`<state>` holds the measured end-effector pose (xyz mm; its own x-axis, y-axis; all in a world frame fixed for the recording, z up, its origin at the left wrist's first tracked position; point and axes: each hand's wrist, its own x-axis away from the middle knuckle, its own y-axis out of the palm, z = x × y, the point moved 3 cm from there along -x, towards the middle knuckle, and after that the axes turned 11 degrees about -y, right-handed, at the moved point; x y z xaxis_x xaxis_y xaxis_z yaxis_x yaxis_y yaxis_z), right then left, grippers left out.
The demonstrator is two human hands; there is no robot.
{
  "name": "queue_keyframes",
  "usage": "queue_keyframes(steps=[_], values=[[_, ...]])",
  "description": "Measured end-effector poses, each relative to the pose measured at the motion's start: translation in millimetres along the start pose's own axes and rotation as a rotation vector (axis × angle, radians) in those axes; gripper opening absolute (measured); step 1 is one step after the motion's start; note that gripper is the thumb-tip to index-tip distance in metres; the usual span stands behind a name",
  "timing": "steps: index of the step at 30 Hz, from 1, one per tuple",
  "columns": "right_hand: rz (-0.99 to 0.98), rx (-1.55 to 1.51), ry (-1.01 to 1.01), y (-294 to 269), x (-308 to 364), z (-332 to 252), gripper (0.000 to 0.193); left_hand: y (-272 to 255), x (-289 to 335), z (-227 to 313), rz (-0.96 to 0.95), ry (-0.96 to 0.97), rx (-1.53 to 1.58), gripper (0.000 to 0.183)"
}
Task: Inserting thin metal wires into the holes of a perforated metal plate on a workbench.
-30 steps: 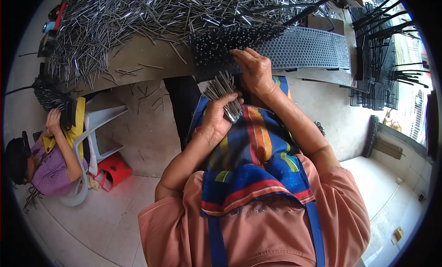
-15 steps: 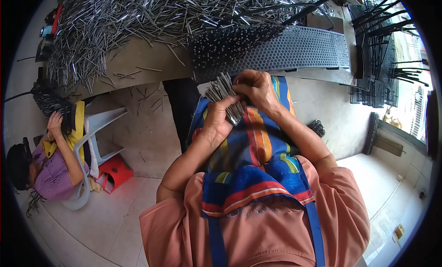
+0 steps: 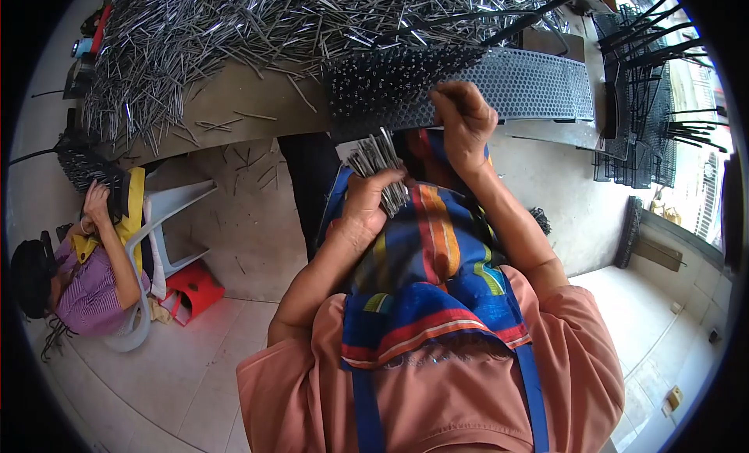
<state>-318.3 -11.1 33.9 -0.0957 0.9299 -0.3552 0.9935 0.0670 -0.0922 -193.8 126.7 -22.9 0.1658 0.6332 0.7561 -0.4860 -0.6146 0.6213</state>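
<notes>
My left hand [image 3: 363, 203] is closed round a bundle of thin grey metal rods [image 3: 376, 156], held above my lap with the rod ends fanned toward the table. My right hand [image 3: 470, 129] is raised at the near edge of a curved perforated metal panel [image 3: 538, 82]. Its fingers are pinched together; whatever sits between them is too small to make out. Many short rods [image 3: 374, 82] stand in the holes over the panel's left part, while the holes on its right part show bare.
A large heap of loose metal rods [image 3: 257, 24] covers the back of the brown table [image 3: 250, 98]. A co-worker [image 3: 97, 281] sits at the left by a grey plastic chair [image 3: 175, 207] and a red bag [image 3: 199, 291]. Dark mesh racks [image 3: 640, 125] stand at the right.
My right hand has moved from the bundle up and to the right, to the panel's near edge. My left hand still holds the rods in nearly the same place.
</notes>
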Motion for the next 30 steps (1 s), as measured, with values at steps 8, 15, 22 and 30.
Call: queue_keyframes(steps=[8, 15, 22, 30], values=[[-0.333, 0.623, -0.503, 15, -4, -5, 0.013, 10, 5, 1, 0.061, 0.140, -0.138, 0.027], [-0.447, 0.495, -0.184, -3, 14, -14, 0.012, 17, 12, 4, -0.027, 0.080, -0.095, 0.034], [-0.560, -0.323, 0.792, -5, 41, 12, 0.011, 20, 13, 2, 0.046, 0.173, -0.203, 0.036], [-0.058, -0.145, 0.262, -19, 10, -1, 0.003, -3, 6, 1, 0.139, 0.058, -0.146, 0.022]])
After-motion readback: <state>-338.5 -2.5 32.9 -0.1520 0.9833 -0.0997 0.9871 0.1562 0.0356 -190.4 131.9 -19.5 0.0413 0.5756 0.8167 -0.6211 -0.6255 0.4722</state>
